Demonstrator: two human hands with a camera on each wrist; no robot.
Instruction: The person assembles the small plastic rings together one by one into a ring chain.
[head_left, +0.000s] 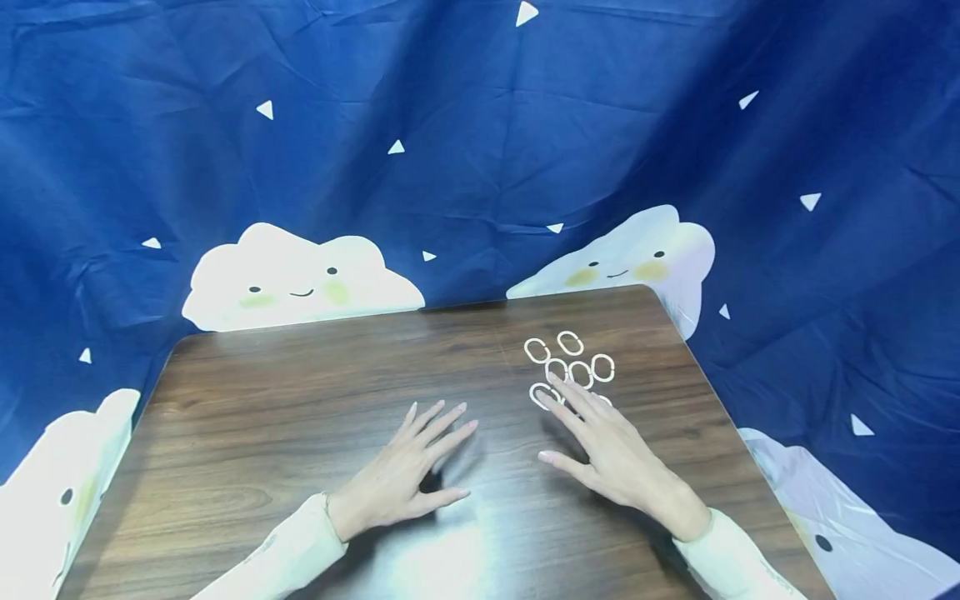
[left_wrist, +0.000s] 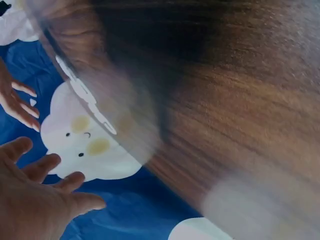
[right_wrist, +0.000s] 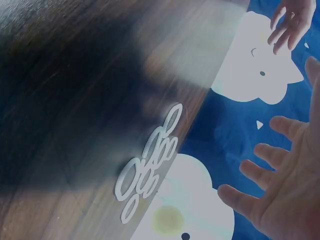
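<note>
Several white oval rings (head_left: 537, 351), each with a small gap in its loop, lie in a loose cluster on the right side of the wooden table (head_left: 300, 392). Over the near edge of that cluster hovers my right hand (head_left: 611, 450), fingers spread and holding nothing; it hides part of the nearest rings. My left hand (head_left: 397, 479) is held over the middle of the table, its fingers spread and nothing in them. In the right wrist view the rings (right_wrist: 127, 179) lie near the table's edge, apart from the right hand (right_wrist: 285, 185).
A blue cloth (head_left: 465, 100) with white clouds and triangles hangs behind the table and shows along both sides. The far table edge has rounded corners. Bright glare (head_left: 442, 558) lies on the tabletop near the front.
</note>
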